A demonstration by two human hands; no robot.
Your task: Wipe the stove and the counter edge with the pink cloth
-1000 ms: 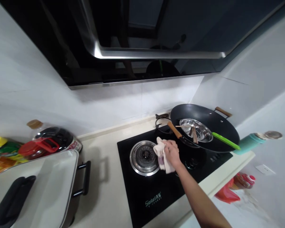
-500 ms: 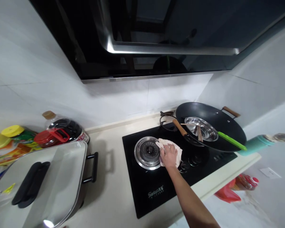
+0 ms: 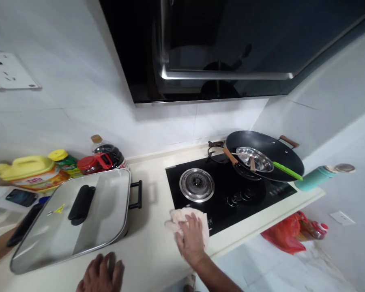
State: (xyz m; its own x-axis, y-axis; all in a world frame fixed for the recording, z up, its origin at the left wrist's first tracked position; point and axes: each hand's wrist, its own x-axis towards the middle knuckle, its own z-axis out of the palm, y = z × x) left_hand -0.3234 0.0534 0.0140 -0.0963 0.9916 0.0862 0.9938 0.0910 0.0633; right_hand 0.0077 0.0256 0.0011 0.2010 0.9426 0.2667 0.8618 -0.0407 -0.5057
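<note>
My right hand (image 3: pixel 192 239) presses a pale pink cloth (image 3: pixel 205 221) down over the front left corner of the black gas stove (image 3: pixel 222 202), with part of the cloth lying on the counter. Its fingers are bent over the cloth. Behind the cloth is the bare round metal burner (image 3: pixel 197 184). My left hand (image 3: pixel 101 273) rests at the counter's front, fingers slightly bent and apart, holding nothing. It is nearest to the lidded rectangular electric pan (image 3: pixel 106 211), whose lid has a black handle.
A black wok (image 3: pixel 270 146) holding a metal bowl (image 3: pixel 255 158) and a green-handled utensil (image 3: pixel 287 170) sits on the right burner. A teal bottle (image 3: pixel 314 178) stands beyond it. Bottles (image 3: pixel 36 172) line the wall. The range hood (image 3: pixel 225 77) hangs overhead. A red bag (image 3: pixel 284 233) lies below.
My right hand has moved the cloth from beside the left burner to the stove's front left corner. My left hand has come into view at the bottom. The view has shifted left.
</note>
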